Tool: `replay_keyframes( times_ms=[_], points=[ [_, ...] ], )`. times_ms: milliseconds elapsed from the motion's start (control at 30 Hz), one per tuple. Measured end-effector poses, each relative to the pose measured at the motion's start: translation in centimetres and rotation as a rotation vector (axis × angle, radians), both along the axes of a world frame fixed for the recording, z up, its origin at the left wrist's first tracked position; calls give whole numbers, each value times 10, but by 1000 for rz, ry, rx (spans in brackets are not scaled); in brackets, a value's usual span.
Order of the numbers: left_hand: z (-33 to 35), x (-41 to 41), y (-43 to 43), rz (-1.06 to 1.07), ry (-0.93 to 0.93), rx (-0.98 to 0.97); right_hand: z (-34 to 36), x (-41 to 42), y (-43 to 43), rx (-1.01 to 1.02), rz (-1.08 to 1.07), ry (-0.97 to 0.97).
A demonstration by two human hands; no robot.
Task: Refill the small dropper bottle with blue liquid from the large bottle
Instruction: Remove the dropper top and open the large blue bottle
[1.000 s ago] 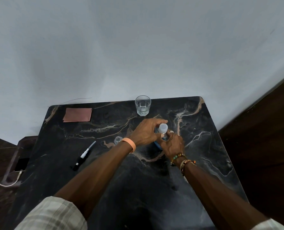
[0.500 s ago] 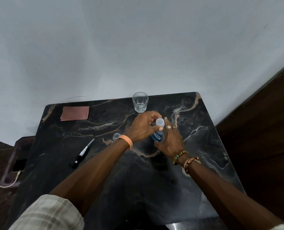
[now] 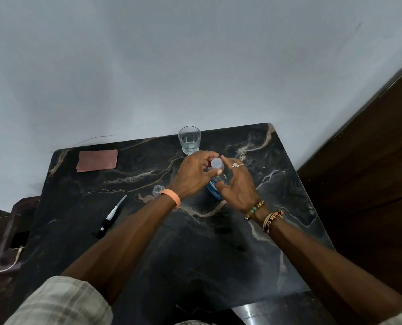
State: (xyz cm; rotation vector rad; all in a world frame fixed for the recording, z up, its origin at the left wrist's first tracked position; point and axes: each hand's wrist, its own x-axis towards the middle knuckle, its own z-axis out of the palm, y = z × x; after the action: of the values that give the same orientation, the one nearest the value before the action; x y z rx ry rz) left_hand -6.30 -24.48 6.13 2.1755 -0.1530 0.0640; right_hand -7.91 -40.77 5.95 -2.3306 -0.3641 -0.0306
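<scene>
The left hand [image 3: 194, 175] pinches the pale cap [image 3: 217, 163] of the large bottle [image 3: 213, 192] near the middle of the tabletop [image 3: 218, 259]. The right hand [image 3: 238, 184] steadies the bottle with almost straight fingers. If the cap comes free suddenly, the bottle may tip and spill (the small dropper bottle [image 3: 157, 190] stands beside the left wrist). The bottle's label is unreadable.

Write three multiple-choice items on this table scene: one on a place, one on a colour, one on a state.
1. The glass stands: A. at the far edge of the table; B. at its near edge; C. on the floor.
2. The left wristband is: A. green; B. black; C. orange.
3. The left hand is: A. flat on the table; B. pinching the cap of the large bottle; C. hanging idle.
Key: A, it stands by the wall; C, the band is peach-orange; B, thumb and fingers close on the cap.
</scene>
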Motion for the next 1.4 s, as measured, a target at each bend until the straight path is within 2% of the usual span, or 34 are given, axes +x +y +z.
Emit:
replay_keyframes(
  times_ms=[267, 433, 533, 667, 933, 1100, 1400],
  points=[
    [23, 0, -12, -2, -95, -15, 19, 3, -9, 159, -59, 27],
    [30, -8, -57, -33, -135, -11, 21, -7, -48, 242, -141, 0],
    [16, -18, -91, -74, -80, 21, 8, -24, -77, 200, -196, 5],
    [-13, -38, -123, -131, 87, 44, -21, -48, -108, 154, -261, 120],
    [-68, -69, -146, -196, 302, 193, -85, -80, -122, 16, -303, 290],
    [-92, -79, -151, -244, 333, 249, -103, -86, -124, -21, -239, 338],
    [-103, -82, -152, -226, 354, 207, -107, -86, -127, -103, -227, 379]
  ],
)
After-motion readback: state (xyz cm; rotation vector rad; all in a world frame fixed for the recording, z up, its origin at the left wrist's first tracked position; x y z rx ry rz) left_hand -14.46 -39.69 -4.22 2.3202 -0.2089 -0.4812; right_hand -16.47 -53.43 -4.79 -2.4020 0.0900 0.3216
